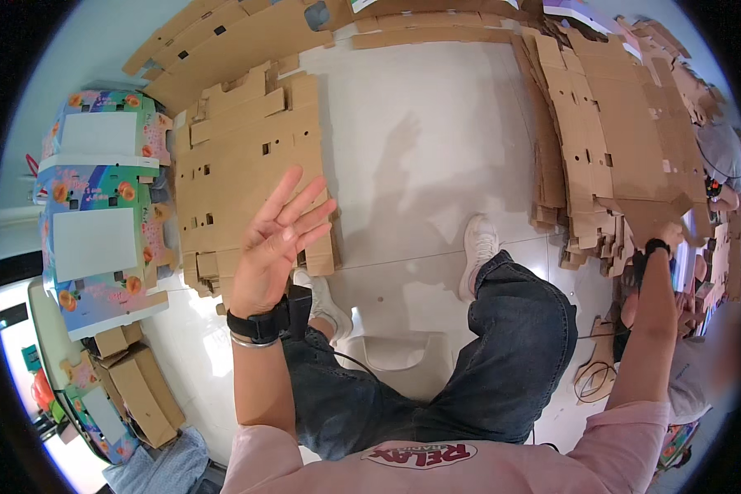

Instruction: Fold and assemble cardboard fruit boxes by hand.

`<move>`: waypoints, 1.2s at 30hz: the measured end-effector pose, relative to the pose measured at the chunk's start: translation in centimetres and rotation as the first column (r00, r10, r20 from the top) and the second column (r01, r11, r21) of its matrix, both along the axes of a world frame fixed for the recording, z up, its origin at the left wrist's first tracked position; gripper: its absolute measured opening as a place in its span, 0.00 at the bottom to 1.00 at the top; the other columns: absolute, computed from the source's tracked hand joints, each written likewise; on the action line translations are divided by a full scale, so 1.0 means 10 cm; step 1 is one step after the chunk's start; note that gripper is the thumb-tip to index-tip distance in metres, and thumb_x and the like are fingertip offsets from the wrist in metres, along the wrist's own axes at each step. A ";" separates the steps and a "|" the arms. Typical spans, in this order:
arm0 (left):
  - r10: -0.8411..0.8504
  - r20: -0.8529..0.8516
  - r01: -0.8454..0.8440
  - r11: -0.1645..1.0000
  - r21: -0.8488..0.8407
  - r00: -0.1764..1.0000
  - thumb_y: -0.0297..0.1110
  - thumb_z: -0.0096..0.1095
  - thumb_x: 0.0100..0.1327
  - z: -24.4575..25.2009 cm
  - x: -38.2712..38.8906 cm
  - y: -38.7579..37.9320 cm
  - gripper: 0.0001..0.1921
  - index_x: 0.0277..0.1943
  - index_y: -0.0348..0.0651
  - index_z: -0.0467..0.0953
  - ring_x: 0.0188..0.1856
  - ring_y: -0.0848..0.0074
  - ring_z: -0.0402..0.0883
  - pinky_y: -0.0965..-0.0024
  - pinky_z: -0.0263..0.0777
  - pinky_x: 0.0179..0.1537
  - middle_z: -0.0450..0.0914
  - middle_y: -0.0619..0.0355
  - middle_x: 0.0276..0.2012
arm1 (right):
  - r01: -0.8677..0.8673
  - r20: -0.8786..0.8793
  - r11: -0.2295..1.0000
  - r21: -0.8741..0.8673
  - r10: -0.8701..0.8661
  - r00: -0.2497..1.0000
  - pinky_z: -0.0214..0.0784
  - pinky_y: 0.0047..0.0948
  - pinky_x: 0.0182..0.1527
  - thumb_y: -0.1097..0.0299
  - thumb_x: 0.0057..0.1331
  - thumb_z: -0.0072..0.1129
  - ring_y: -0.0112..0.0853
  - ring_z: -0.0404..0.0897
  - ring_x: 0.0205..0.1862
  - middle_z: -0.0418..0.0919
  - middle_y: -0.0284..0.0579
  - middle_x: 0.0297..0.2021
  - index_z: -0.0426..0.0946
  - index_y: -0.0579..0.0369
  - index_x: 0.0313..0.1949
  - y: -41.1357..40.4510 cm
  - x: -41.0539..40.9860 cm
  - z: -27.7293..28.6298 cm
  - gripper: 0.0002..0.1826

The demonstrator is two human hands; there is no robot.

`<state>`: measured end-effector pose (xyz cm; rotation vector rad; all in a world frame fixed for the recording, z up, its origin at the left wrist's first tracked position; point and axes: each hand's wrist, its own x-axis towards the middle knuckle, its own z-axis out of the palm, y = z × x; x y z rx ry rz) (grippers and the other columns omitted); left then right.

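My left hand (pixel 278 241) is raised, palm showing and fingers spread, with nothing in it. It appears in front of a stack of flattened brown cardboard boxes (pixel 234 176) on the floor to the left. At the far right, my right hand (pixel 672 234) grips the near edge of a flattened cardboard box (pixel 645 216) on top of a taller pile (pixel 583 123). Its fingertips are partly hidden by the cardboard. Both wrists wear black bands, and a black device (pixel 299 312) is fixed at the left one.
Colourful printed boxes (pixel 92 244) are stacked along the left. Below them stands an open brown carton (pixel 147 395). More cardboard (pixel 253 37) leans at the back. A person (pixel 691 370) sits close on the right, near a coiled cable (pixel 594 381). Pale tiled floor (pixel 432 123) lies between the stacks.
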<state>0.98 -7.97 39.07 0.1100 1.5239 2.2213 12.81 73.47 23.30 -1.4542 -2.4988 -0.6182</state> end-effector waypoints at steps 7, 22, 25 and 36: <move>0.018 0.022 -0.018 1.000 0.014 1.000 0.33 0.57 0.60 -0.02 0.01 0.07 0.36 0.69 0.35 0.50 0.62 0.55 0.67 0.60 0.63 0.60 0.61 0.40 0.64 | -0.553 0.155 0.714 -0.430 0.661 0.734 0.45 0.45 0.68 0.58 0.54 0.65 0.43 0.55 0.67 0.55 0.50 0.66 0.58 0.47 0.64 -2.25 -0.49 -0.38 0.40; 0.027 0.049 -0.027 1.000 -0.004 0.998 0.32 0.55 0.62 0.01 0.06 -0.02 0.31 0.68 0.40 0.55 0.61 0.58 0.69 0.61 0.62 0.60 0.65 0.44 0.62 | -0.465 -0.333 -0.446 -0.765 -0.344 0.878 0.59 0.36 0.60 0.52 0.68 0.46 0.36 0.66 0.62 0.66 0.47 0.61 0.60 0.54 0.63 -2.51 -1.09 -0.19 0.29; 0.061 0.068 -0.061 0.998 -0.011 0.996 0.30 0.52 0.64 0.04 0.12 -0.09 0.28 0.67 0.39 0.57 0.60 0.60 0.70 0.62 0.63 0.59 0.67 0.46 0.61 | -0.553 -0.410 -0.694 -0.461 -0.386 0.827 0.53 0.37 0.66 0.56 0.72 0.39 0.40 0.60 0.66 0.60 0.52 0.64 0.55 0.61 0.64 -3.15 -1.48 0.81 0.28; 0.208 0.157 -0.189 0.974 -0.124 0.966 0.37 0.53 0.65 -0.39 0.19 -0.49 0.26 0.63 0.38 0.62 0.60 0.63 0.70 0.67 0.64 0.57 0.69 0.47 0.60 | -0.538 -0.180 -0.823 0.183 -0.566 0.805 0.65 0.38 0.59 0.54 0.72 0.39 0.39 0.68 0.60 0.68 0.53 0.58 0.59 0.64 0.61 -5.28 -0.87 1.94 0.27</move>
